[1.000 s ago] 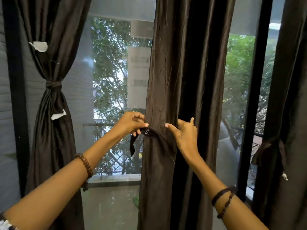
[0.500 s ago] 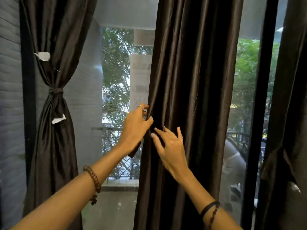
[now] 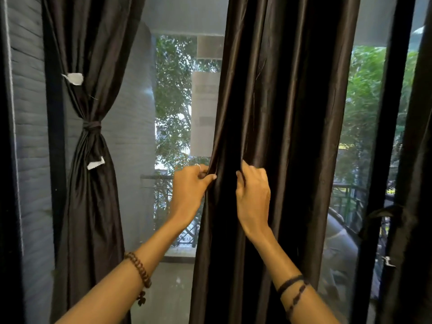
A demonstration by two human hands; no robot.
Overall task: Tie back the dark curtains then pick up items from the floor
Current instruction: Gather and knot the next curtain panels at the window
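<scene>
A narrow strip of grey floor point(image 3: 168, 298) showed at the lower centre of the frame, its right side hidden behind the hanging dark curtain point(image 3: 280, 113). A small pale speck point(image 3: 178, 280) lay on it, too blurred to identify.

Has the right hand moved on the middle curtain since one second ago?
Yes. The right hand went from the curtain's centre toward its left edge, nearer the left hand, and now grips a fold of the middle curtain.

tied curtain point(image 3: 91, 183) left | middle curtain point(image 3: 268, 113) centre, before window | third curtain point(image 3: 416, 206) right
</scene>
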